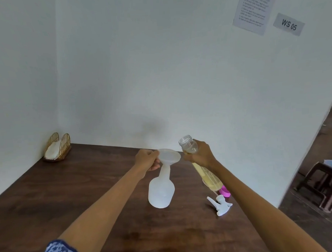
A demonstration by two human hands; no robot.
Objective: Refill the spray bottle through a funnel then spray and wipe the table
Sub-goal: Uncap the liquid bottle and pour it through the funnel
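Left hand (146, 159) pinches the funnel (170, 156); right hand (200, 154) grips the refill bottle (206, 173), hiding its middle.

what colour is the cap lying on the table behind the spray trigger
Pink; the cap shows in the head view, just beyond the white spray trigger.

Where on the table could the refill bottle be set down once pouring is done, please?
Bare wood runs left of the spray bottle toward the wicker holder, and along the near edge between the forearms. It is crowded to the right: trigger head and pink cap lie beside the refill bottle.
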